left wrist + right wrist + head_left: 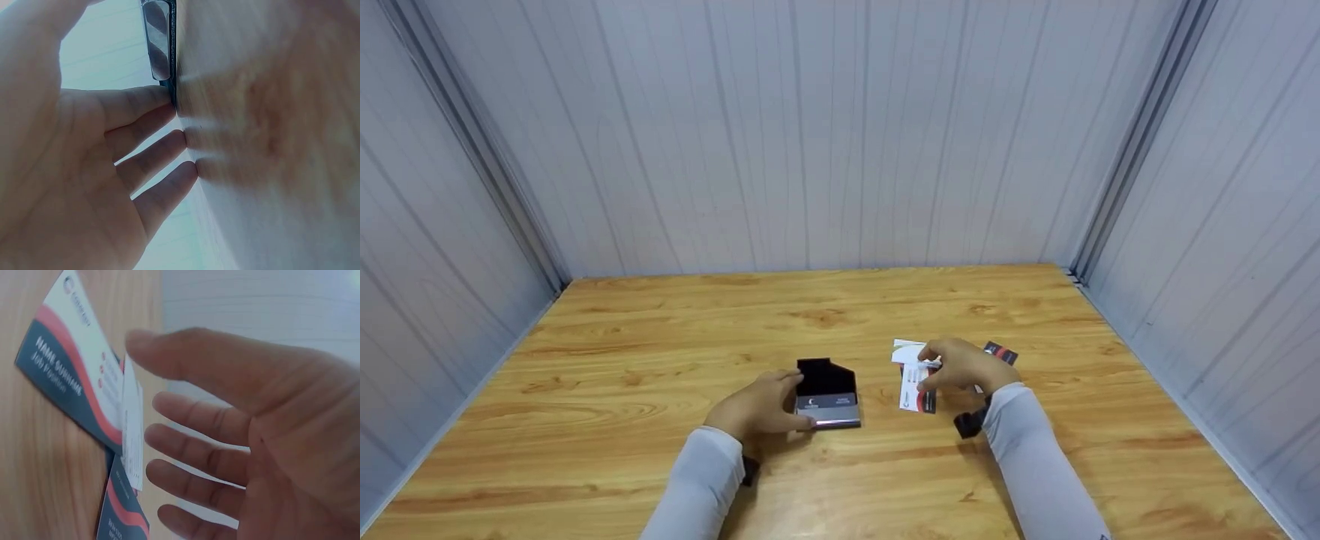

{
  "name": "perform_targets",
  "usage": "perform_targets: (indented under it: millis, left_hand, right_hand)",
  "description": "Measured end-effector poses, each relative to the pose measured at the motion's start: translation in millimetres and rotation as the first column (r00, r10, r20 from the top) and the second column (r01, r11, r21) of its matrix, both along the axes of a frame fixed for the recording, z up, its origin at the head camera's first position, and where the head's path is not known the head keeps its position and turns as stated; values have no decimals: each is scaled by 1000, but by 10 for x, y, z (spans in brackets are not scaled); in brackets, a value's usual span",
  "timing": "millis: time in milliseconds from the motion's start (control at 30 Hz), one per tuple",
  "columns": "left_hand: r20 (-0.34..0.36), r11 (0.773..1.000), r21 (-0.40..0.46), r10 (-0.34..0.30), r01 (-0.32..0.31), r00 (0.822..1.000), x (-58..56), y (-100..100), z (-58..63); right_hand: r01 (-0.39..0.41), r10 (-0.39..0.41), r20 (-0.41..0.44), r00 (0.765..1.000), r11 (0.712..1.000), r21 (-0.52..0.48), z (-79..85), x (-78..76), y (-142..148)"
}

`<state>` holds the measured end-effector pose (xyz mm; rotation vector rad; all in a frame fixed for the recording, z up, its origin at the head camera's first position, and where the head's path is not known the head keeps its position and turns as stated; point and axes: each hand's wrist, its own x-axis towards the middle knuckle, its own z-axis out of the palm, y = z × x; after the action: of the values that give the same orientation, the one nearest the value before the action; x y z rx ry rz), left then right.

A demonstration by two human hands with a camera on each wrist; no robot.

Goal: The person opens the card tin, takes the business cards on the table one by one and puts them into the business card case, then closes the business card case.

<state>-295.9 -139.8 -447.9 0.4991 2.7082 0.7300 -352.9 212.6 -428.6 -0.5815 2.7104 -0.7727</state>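
Observation:
A silver business card case (832, 415) lies on the table with its black-lined lid (819, 380) raised. My left hand (757, 405) rests beside it, thumb at the front left corner and forefinger at the lid's left edge. In the left wrist view its straight fingers (163, 188) reach the tabletop. Over a group of business cards (913, 394) to the right is my right hand (966, 365), thumb and fingers spread apart. The right wrist view shows several tilted cards (132, 430) close to the fingertips, and a red, white and dark card (79, 360) beyond the thumb.
Another dark and red card (1002, 352) lies past the right hand. The wooden tabletop (675, 322) runs back to a panelled wall (832, 135), with side walls left and right. Black wrist devices (971, 424) sit under both forearms, low over the table.

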Motion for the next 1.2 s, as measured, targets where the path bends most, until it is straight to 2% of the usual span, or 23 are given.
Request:
perform_targets:
  millis: [200, 467, 833, 1200]
  left_hand:
    - [2, 1000, 11, 8, -8, 1000, 20, -2, 1]
    - [-6, 1000, 8, 1, -1, 1000, 22, 8, 11]
    - [-2, 1000, 11, -2, 2, 1000, 19, 3, -11]
    - [-12, 1000, -5, -23, 23, 1000, 13, -5, -6]
  right_hand:
    - [-18, 18, -2, 1000, 998, 67, -49, 9, -17]
    - [-15, 21, -55, 998, 993, 121, -81, 3, -49]
    - [-10, 16, -52, 999, 994, 111, -106, 7, -45]
    - [-7, 8, -14, 1000, 996, 91, -130, -4, 0]
